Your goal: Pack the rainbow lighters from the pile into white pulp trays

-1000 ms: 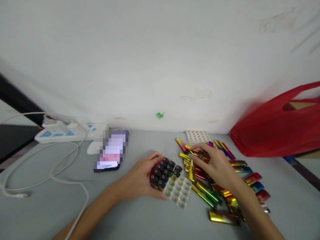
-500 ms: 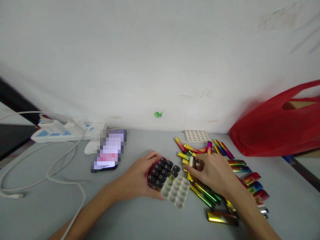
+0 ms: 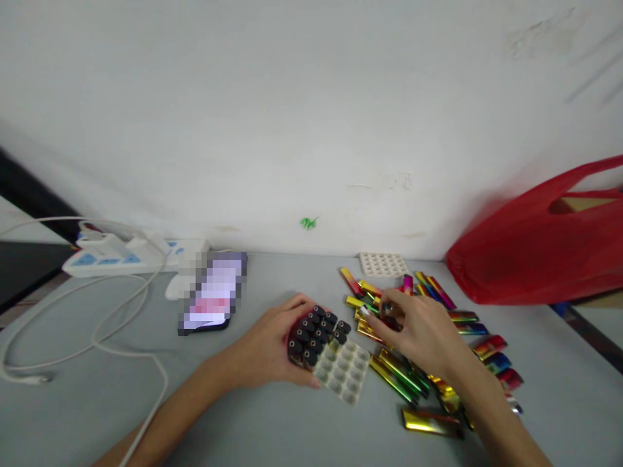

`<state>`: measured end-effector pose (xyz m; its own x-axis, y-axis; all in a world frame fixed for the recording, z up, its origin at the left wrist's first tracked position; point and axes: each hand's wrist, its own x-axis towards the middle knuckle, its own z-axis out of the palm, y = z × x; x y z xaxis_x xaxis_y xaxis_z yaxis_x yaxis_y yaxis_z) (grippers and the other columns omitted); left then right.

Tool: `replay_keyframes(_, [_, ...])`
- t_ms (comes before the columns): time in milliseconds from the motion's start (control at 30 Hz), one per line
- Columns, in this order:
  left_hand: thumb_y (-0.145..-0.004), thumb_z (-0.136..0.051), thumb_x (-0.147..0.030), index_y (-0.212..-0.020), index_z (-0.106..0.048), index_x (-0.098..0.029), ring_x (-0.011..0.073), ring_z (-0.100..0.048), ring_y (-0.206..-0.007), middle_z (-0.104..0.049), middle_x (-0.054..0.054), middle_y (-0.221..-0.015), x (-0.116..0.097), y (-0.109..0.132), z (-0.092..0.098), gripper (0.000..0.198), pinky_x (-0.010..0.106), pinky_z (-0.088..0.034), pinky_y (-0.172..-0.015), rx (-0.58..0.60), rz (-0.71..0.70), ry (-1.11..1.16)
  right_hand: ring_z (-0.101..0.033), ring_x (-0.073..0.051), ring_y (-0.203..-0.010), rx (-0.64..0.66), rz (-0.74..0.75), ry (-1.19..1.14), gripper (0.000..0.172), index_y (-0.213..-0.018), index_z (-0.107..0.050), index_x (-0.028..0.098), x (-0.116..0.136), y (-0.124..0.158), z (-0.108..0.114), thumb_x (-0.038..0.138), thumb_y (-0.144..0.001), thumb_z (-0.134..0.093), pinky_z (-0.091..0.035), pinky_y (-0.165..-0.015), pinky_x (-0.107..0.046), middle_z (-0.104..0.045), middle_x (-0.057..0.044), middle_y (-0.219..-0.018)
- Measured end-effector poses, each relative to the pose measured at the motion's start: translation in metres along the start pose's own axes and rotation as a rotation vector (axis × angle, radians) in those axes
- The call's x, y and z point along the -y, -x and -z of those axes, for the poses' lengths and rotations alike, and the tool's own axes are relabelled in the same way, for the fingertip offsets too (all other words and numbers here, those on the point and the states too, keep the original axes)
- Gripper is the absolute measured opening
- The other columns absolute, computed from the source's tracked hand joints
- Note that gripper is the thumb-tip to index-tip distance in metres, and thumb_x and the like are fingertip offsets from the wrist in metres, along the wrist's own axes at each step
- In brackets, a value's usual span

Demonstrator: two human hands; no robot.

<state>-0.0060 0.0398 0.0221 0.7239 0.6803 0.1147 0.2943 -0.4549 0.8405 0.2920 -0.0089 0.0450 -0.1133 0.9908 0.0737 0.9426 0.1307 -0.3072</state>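
Note:
My left hand (image 3: 275, 344) is wrapped round the left side of a pale tray (image 3: 348, 373) with rows of round hollows. Black-ended pieces (image 3: 316, 334), each with a small ring on top, stand packed in the tray's left part; the hollows at its right hold nothing. My right hand (image 3: 413, 324) is curled over a pile of shiny, metallic-coloured flat cases (image 3: 399, 375). A small dark piece (image 3: 387, 309) shows between its fingers, with something white at the thumb tip; what it is I cannot make out.
Against the wall lies a second pale tray (image 3: 384, 264). A red bag (image 3: 535, 246) stands at the back right. On the left are a phone (image 3: 214, 292), a power strip (image 3: 111, 259) and a looped white cable (image 3: 141, 353). Another gold case (image 3: 431, 423) lies near the front.
My right hand has shifted slightly and turned among the metallic cases; the white bit between its fingers now sits further left. My left hand and its tray have stayed in place.

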Motion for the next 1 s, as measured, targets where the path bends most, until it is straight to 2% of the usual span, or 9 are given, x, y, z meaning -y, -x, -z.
replay_keyframes(167, [-0.066, -0.103, -0.055, -0.139, -0.071, -0.027, 0.0316, -0.068, -0.114, -0.067, 0.007, -0.124, 0.002, 0.000, 0.000, 0.084, 0.043, -0.056, -0.104, 0.006, 0.010, -0.003, -0.055, -0.022, -0.064, -0.083, -0.028, -0.278, 0.047, -0.081, -0.058, 0.024, 0.004, 0.001, 0.001, 0.061, -0.109, -0.053, -0.031, -0.063, -0.034, -0.063, -0.001, -0.067])
replay_keyframes(267, [-0.066, -0.103, -0.056, -0.138, -0.072, -0.027, 0.0316, -0.068, -0.113, -0.067, 0.008, -0.123, 0.001, 0.001, 0.000, 0.084, 0.043, -0.057, -0.103, 0.005, 0.018, -0.008, -0.051, -0.020, -0.066, -0.119, -0.036, -0.419, 0.051, -0.076, -0.050, 0.024, 0.010, 0.002, 0.001, 0.061, -0.112, -0.048, -0.031, -0.063, -0.034, -0.057, 0.000, -0.069])
replay_keyframes(500, [-0.067, -0.103, -0.055, -0.138, -0.071, -0.027, 0.0314, -0.068, -0.115, -0.067, 0.007, -0.124, 0.000, 0.000, 0.001, 0.083, 0.042, -0.056, -0.104, 0.013, 0.009, -0.004, -0.049, -0.019, -0.066, -0.162, -0.119, -0.750, 0.056, -0.081, -0.060, 0.023, 0.016, 0.004, -0.006, 0.064, -0.113, -0.041, -0.035, -0.064, -0.034, -0.053, 0.001, -0.068])
replay_keyframes(700, [-0.066, -0.104, -0.055, -0.137, -0.072, -0.028, 0.0312, -0.069, -0.114, -0.068, 0.007, -0.125, 0.002, 0.000, 0.001, 0.083, 0.042, -0.056, -0.104, 0.016, 0.007, 0.012, -0.048, -0.018, -0.061, -0.048, -0.207, -1.149, 0.061, -0.080, -0.065, 0.022, 0.021, 0.002, -0.013, 0.075, -0.105, -0.048, -0.037, -0.060, -0.033, -0.058, -0.001, -0.070])
replay_keyframes(867, [-0.066, -0.104, -0.056, -0.136, -0.072, -0.026, 0.0319, -0.069, -0.114, -0.068, 0.007, -0.124, 0.002, 0.000, 0.001, 0.083, 0.043, -0.056, -0.105, 0.012, 0.009, 0.009, -0.045, -0.016, -0.056, 0.072, -0.234, -1.405, 0.056, -0.082, -0.065, 0.021, 0.029, 0.000, -0.014, 0.073, -0.101, -0.058, -0.036, -0.058, -0.030, -0.056, 0.001, -0.061])
replay_keyframes(1000, [-0.066, -0.103, -0.056, -0.137, -0.072, -0.026, 0.0322, -0.069, -0.113, -0.068, 0.008, -0.124, 0.001, 0.001, 0.000, 0.083, 0.043, -0.057, -0.104, 0.009, 0.028, 0.008, -0.033, -0.012, -0.050, 0.132, -0.283, -1.529, 0.052, -0.082, -0.062, 0.021, 0.036, 0.000, -0.011, 0.070, -0.099, -0.065, -0.028, -0.050, -0.028, -0.047, 0.004, -0.061])
